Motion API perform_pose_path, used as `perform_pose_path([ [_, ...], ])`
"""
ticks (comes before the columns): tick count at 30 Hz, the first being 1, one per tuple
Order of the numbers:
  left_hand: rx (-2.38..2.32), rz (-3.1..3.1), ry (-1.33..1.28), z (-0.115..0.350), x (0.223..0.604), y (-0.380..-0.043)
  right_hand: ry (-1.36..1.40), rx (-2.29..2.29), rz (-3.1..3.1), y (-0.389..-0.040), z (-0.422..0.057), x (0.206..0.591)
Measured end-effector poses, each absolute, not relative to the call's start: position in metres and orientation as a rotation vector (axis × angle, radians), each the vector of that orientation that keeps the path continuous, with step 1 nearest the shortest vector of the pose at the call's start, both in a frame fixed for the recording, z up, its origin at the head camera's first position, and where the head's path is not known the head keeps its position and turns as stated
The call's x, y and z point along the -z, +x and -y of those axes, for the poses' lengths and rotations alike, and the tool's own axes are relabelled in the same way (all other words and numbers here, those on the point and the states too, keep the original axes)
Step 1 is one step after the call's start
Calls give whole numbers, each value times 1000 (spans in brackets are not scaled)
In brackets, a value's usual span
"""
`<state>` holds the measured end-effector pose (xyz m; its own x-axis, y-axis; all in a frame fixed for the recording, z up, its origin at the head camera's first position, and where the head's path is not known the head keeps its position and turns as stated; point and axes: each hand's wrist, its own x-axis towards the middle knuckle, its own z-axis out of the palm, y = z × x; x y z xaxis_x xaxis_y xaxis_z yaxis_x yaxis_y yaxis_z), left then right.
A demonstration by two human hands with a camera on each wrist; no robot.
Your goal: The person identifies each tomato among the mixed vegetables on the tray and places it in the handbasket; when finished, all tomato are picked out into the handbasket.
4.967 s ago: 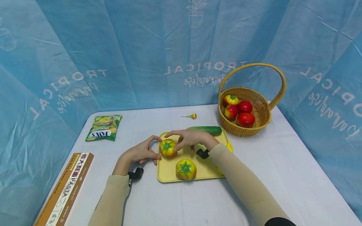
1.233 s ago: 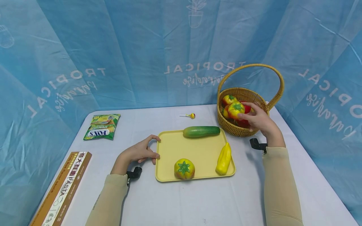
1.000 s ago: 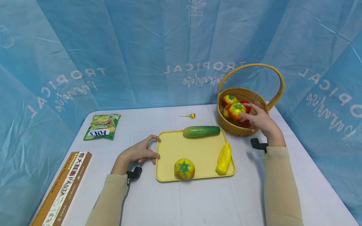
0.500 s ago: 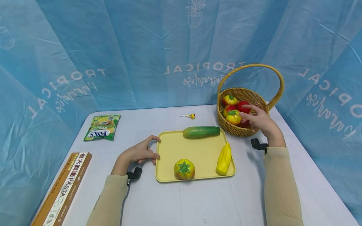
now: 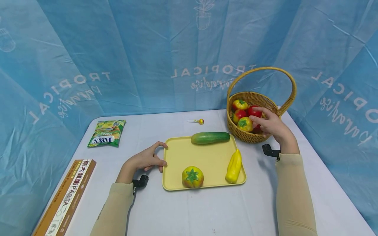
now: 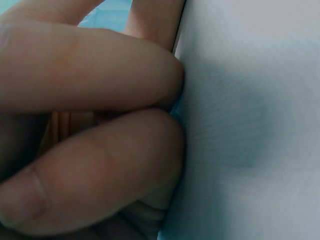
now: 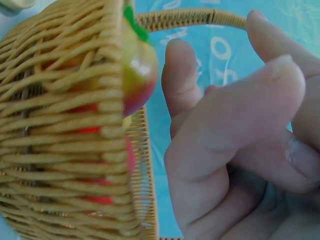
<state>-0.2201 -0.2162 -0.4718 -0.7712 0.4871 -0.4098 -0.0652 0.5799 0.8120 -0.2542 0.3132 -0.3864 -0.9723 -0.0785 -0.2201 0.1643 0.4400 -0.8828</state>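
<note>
My left hand (image 5: 146, 158) holds the left rim of the yellow tray (image 5: 209, 159), thumb and index fingertips on its edge. The left wrist view shows its curled fingers (image 6: 90, 150) close to the white cloth. Over the right side of the wicker basket (image 5: 246, 135) hangs my right hand (image 5: 273, 126), its loosely bent fingers holding nothing. Just left of those fingertips a yellow-red tomato (image 5: 244, 124) with a green leafy top lies in the basket, among several red and yellow-red ones. Above the basket's rim in the right wrist view shows a glossy tomato (image 7: 140, 65), apart from the fingers.
On the tray are a cucumber (image 5: 210, 138), a yellow pepper (image 5: 234, 166) and another tomato (image 5: 193, 177). A lollipop (image 5: 197, 121) lies behind it. At the left are a green snack bag (image 5: 107, 132) and a long pasta box (image 5: 65, 196). The basket's tall handle (image 5: 271, 68) arches over it.
My right hand has carried a tomato from the tray's left side into the basket and let it go there. My left hand has stayed at the tray's edge.
</note>
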Motion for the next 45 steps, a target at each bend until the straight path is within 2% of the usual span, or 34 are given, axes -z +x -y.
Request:
perform_pose_path([
  [16,-1160,-2202,335,216,473,-219,-233,1528,-2462,-236,-258,362],
  [29,-1159,-2199,323,217,472,-219,-654,1167,-2329,-220,-186,391],
  [45,-1165,-2187,353,216,473,-220,-785,918,-2086,-201,-152,411],
])
